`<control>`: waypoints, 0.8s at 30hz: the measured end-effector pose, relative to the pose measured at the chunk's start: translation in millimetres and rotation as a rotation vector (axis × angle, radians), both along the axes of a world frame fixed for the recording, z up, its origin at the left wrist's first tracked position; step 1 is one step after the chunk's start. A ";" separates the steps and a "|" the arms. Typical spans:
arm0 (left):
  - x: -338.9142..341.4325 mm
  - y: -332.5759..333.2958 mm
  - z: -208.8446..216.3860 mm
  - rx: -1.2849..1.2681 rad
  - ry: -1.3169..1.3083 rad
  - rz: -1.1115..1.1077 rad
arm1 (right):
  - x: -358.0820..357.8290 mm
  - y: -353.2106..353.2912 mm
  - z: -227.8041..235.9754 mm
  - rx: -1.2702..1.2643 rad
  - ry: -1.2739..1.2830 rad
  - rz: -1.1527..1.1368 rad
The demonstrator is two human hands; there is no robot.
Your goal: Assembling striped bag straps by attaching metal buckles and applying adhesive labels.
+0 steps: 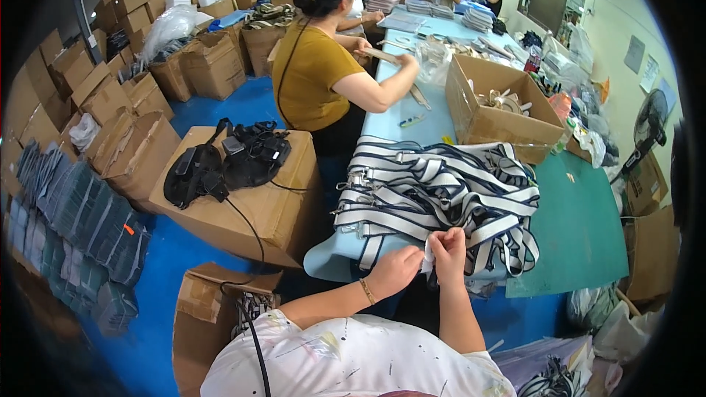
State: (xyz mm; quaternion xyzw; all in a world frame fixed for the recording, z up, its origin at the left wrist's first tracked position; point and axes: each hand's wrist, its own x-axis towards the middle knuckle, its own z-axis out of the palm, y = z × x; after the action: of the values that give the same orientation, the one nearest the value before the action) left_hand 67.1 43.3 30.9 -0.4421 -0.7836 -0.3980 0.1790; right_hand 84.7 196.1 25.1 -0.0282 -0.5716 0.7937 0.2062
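In front of my body, both hands meet at the near edge of a large pile of white straps with navy edges. Metal clips show on the strap ends along the pile's left side. My left hand, a bracelet at its wrist, is closed with its fingertips against a small white strip. My right hand pinches that strip from the other side, its fingers bent. Whether the strip is a label or a strap end I cannot tell. A dark piece hangs just below it, partly hidden by my hands.
The straps lie on a light blue table beside a green mat. Beyond them stands an open carton. A person in a mustard shirt works at the left side. Black gear sits on a closed carton.
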 end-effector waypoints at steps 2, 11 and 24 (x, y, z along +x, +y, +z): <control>-3.5 -2.1 -2.5 0.091 -0.294 -0.107 | -2.9 3.8 -1.3 0.024 -0.015 0.009; -25.2 -1.2 6.9 0.153 -1.389 -0.339 | -16.2 8.2 25.2 0.231 -0.069 0.502; -30.0 -2.6 5.3 0.225 -0.889 -0.196 | -16.7 12.9 17.4 -0.049 -0.161 0.160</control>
State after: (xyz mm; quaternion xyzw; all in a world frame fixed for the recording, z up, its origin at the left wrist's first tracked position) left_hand 37.1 40.8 36.2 -0.2784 -0.6909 -0.6463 -0.1659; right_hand 68.0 209.0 42.5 -0.0515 -0.5670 0.8166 0.0949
